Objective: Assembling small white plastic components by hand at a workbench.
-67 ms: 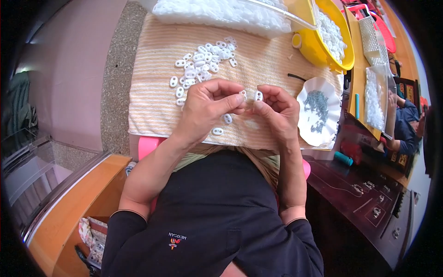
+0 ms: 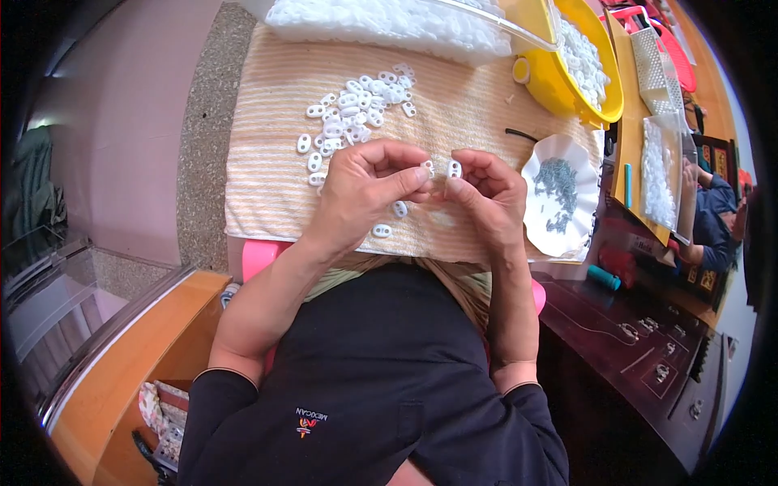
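While both hands meet, white piece (image 2: pixel 455 168) sits in right hand (image 2: pixel 486 198) grip.

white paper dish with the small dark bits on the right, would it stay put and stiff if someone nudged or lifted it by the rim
The white paper dish looks thin and fluted, so it is probably light and would slide easily on the striped cloth. Lifted by one rim it would likely flex, and the small dark bits could spill.

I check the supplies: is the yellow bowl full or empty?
Full: the yellow bowl holds many small white pieces heaped nearly to its rim.
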### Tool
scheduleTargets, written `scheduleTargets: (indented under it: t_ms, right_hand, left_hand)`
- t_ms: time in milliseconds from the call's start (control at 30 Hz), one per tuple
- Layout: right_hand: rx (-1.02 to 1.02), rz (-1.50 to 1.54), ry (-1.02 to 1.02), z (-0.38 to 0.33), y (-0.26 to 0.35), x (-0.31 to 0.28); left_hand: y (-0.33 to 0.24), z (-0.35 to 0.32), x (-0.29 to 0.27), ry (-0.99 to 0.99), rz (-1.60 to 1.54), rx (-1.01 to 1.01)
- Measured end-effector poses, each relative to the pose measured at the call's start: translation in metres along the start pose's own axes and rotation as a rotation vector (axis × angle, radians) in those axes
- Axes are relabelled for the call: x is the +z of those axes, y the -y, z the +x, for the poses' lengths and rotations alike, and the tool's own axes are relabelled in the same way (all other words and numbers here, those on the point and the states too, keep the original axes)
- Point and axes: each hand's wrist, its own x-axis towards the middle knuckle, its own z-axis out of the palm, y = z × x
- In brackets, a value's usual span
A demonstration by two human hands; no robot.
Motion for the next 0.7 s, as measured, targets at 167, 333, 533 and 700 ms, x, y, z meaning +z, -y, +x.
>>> scheduleTargets:
  t_ms: [167,333,533,700]
  right_hand:
    - [-0.025,-0.026,0.019,-0.0007,0.002,-0.0012]
    - [-0.052,-0.03,0.033,-0.0015,0.0012,-0.0021]
    - [-0.052,-0.014,0.04,-0.0019,-0.0002,-0.0014]
    - [-0.07,-0.01,0.053,-0.002,0.0022,0.0002]
  left_hand:
    - [0.0009,-0.0001,0.0014,0.009,-0.001,-0.037]
    - [0.0021,0.0,0.0016,0.01,-0.016,-0.053]
    - [0.0031,-0.0004,0.0018,0.013,0.007,-0.055]
    - [0.0038,-0.0008,0.002,0.014,0.018,-0.053]
